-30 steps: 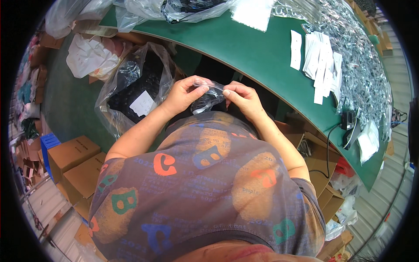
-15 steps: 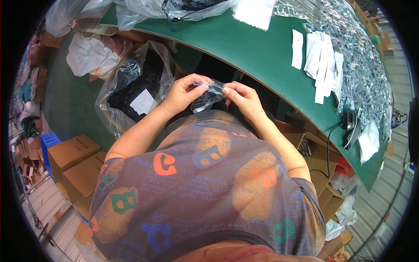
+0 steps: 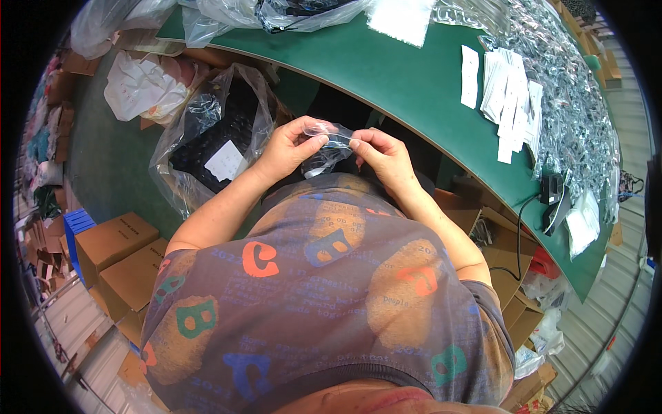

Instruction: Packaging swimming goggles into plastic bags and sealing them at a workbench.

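the bag (image 3: 323,160) is glossy plastic, the sack (image 3: 261,103) crinkled plastic. the table (image 3: 407,86) looks smooth, the slips (image 3: 502,103) matt paper, the boxes (image 3: 117,243) matt cardboard, the shirt (image 3: 324,283) matt cloth, the heap (image 3: 572,124) shiny plastic.

Letter-printed shirt (image 3: 327,293), seemingly grey-brown

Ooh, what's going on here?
A person's left hand and right hand are pinching a small clear plastic bag, one at each side. What's inside is hard to tell. A bigger clear bag of dark things sits to the left, and white strips lie on the green table.
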Available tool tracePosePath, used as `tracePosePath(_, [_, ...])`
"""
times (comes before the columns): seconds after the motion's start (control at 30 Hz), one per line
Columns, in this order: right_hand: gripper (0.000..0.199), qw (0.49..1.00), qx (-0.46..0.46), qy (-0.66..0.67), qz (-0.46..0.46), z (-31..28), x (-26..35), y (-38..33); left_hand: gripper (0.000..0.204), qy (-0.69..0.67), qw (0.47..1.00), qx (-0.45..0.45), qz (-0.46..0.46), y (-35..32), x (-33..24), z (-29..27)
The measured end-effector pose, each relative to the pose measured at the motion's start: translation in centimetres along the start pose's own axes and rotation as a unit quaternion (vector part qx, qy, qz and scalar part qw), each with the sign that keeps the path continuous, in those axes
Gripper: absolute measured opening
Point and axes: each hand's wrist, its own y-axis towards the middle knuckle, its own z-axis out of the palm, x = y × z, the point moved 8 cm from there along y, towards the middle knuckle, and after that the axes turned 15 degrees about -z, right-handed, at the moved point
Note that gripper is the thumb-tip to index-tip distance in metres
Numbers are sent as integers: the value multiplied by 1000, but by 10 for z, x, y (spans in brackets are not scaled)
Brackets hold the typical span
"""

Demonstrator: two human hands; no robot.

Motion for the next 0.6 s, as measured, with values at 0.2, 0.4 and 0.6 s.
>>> tracePosePath(0.2, [11, 997, 14, -31, -74, 1, 9, 2, 15, -6, 1000, -3, -5, -1, -1, 1])
tracePosePath(0.4, [10, 997, 42, -31, -61, 3, 8, 3, 15, -15, 1000, -1, 4, -2, -1, 1])
tracePosePath(0.6, [15, 998, 39, -24, -33, 7, 7, 3, 13, -14, 1000, 0, 1, -2, -1, 4])
